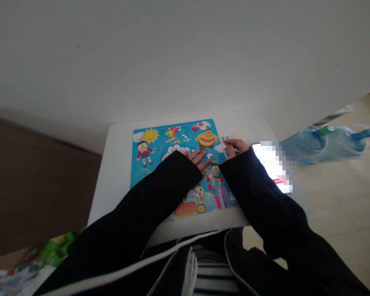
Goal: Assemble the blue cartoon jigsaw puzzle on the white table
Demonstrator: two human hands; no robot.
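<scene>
We see the picture board (188, 142) lying flat beneath our left hand (199, 159), its fingers spread and pointing right; just past the board's right edge, our right hand (235, 147), the nearer, bends over printed pieces (230, 137), though we cannot tell whether it grips any.

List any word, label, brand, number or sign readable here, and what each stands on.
No text is legible.
Picture board: marks on its yellow disc, too small to read.
Phone screen: marks too blurred to read.
Picture card: too small to tell.
</scene>
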